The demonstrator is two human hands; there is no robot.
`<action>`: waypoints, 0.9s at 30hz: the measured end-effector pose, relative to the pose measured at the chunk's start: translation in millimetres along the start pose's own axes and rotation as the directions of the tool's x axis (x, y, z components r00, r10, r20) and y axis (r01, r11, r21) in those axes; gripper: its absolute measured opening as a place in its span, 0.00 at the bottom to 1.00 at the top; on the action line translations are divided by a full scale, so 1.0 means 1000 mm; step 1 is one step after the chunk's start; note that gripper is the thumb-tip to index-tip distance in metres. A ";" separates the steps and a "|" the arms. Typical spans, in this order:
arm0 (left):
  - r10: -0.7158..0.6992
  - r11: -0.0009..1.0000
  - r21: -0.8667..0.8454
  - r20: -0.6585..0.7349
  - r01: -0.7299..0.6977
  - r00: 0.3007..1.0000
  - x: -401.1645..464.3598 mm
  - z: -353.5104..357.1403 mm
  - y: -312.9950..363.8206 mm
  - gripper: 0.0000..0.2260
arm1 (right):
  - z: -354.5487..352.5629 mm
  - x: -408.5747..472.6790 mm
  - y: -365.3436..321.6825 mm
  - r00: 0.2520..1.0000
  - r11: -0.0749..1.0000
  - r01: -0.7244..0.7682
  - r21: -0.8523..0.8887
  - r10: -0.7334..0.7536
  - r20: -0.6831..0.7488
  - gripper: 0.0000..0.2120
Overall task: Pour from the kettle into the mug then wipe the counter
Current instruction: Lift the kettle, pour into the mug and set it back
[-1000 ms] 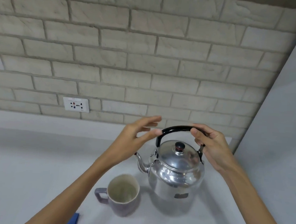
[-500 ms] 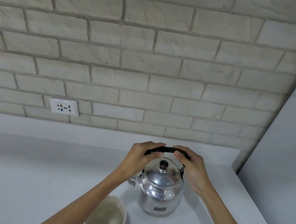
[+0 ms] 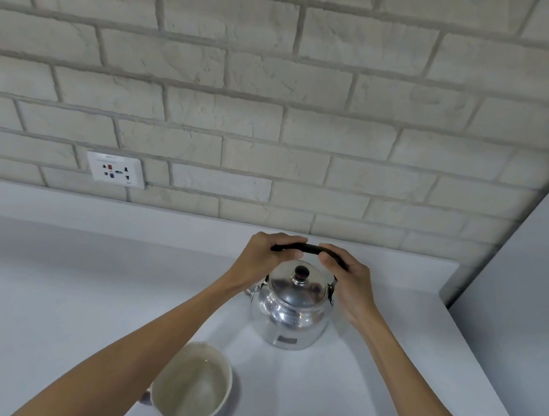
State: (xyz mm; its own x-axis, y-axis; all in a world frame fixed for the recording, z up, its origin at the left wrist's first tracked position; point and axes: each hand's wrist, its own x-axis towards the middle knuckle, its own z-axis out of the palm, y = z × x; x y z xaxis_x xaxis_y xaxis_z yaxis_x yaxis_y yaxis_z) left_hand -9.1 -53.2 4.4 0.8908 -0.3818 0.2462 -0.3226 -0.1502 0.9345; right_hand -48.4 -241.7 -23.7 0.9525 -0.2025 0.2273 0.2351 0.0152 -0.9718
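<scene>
A shiny metal kettle (image 3: 291, 308) stands upright on the pale grey tabletop (image 3: 68, 291), towards its back right part, near the low ledge under the brick wall (image 3: 272, 111). Its lid is on, with a dark round knob (image 3: 301, 271) at the middle, and its black handle (image 3: 309, 248) arches over the top. Both hands are on that handle — the left hand (image 3: 265, 260) has its grip clamped round the left part, fingers curled over the top and thumb underneath, and the right hand (image 3: 347, 276) has its grip clamped round the right part in the same way. A short bare stretch of handle shows between the two hands. The spout points left and is mostly hidden behind the left wrist.

The mug (image 3: 191, 384) sits on the tabletop nearer the person, below and to the left of the kettle and apart from it. It is upright, its pale speckled inside open to view; part of its handle shows at the left, half covered by the left forearm.

A white wall socket (image 3: 116, 170) is set into the bricks at the left, well apart from everything else. A plain grey panel (image 3: 525, 287) rises at the right edge of the tabletop.
</scene>
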 end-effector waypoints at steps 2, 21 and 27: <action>-0.004 1.000 -0.009 -0.001 0.004 1.000 0.003 0.000 -0.002 0.13 | 0.000 0.003 0.003 1.000 1.000 -0.005 -0.011 0.005 0.004 0.06; 0.005 0.998 -0.067 -0.045 -0.008 0.999 0.015 0.000 -0.012 0.13 | 0.005 0.017 0.005 0.999 0.998 0.012 0.055 -0.009 -0.040 0.06; 0.015 0.997 -0.079 -0.039 -0.018 0.999 0.016 -0.001 -0.013 0.13 | 0.006 0.019 0.007 0.999 0.998 0.036 0.050 -0.035 -0.026 0.08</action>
State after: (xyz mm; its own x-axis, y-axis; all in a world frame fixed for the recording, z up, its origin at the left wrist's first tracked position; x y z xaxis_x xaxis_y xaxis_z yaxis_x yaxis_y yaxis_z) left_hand 10.1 -56.2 -3.8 0.8977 -0.3482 0.2701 -0.3125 -0.0709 0.9473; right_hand -27.9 -239.7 -25.6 0.9384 -0.2283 0.2593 0.2787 0.0568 -0.9587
